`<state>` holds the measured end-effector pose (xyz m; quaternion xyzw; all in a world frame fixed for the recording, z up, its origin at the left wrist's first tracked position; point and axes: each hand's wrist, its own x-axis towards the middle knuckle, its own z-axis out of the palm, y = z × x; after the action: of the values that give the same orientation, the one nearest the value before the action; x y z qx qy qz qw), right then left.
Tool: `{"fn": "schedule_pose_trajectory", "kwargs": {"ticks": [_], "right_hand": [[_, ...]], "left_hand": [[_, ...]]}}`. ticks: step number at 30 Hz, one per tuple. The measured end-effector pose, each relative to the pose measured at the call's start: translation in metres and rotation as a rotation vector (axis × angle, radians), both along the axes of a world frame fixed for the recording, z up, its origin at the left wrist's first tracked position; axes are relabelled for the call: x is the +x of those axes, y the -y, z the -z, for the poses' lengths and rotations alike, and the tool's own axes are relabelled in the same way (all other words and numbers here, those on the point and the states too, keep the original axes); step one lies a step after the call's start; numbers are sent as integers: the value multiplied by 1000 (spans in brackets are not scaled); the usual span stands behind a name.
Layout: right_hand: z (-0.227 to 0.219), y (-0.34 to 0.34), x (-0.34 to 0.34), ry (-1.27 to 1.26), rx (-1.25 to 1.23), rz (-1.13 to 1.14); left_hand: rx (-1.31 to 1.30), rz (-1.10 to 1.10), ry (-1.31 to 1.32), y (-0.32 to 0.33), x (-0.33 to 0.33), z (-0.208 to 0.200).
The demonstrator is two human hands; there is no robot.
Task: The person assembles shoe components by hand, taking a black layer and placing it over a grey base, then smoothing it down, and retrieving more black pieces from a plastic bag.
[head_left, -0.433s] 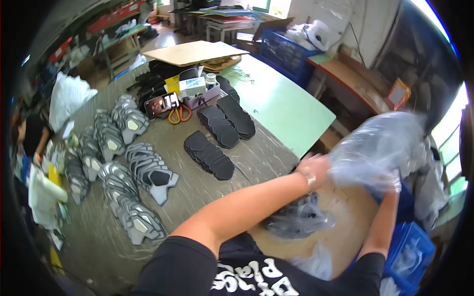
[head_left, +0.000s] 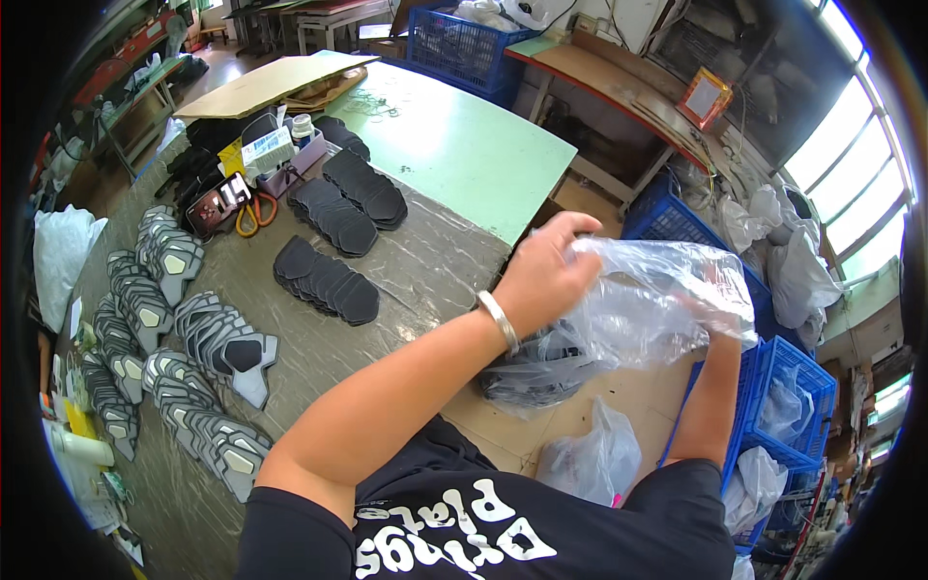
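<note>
A clear plastic bag (head_left: 657,295) is stretched between my hands on the right, above the floor. My left hand (head_left: 546,275) is closed at the bag's left edge, fingers bent around the film; a bracelet circles that wrist. My right hand (head_left: 713,307) shows blurred through the plastic at the bag's far right end; its fingers cannot be made out, nor whether it is inside or behind the film. Below the left hand sits another clear bag with dark pieces (head_left: 536,372) in it.
Grey-and-black layered pads (head_left: 208,411) lie in overlapping rows on the table's left. Stacks of black pads (head_left: 324,280) lie mid-table, near orange-handled scissors (head_left: 256,215), a phone (head_left: 218,203) and a purple box (head_left: 295,166). Blue crates (head_left: 788,391) and a plastic bag (head_left: 594,454) stand at right.
The view has swung to the right. The bag has gone from a bunched, billowing shape to a sheet spread between my hands, and my left hand has come onto its edge.
</note>
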<state>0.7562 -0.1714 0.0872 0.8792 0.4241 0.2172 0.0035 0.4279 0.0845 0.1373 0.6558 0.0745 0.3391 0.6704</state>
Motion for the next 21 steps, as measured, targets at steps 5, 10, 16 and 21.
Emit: {"fn": "schedule_pose_trajectory", "kwargs": {"ticks": [5,10,16,21], "right_hand": [[36,30,-97,-322,-894,-94],[-108,-77,-264,-1203,-839,-991],[-211,-127,-233,-835,540,-1537],[-176,-292,-354,-1223,328,-1254]], "left_hand": [[-100,215,-213,31,-43,27],[-410,82,-168,49,-81,54],[-625,25,-33,36,-215,-77],[-465,-786,172,58,-386,-105]]}}
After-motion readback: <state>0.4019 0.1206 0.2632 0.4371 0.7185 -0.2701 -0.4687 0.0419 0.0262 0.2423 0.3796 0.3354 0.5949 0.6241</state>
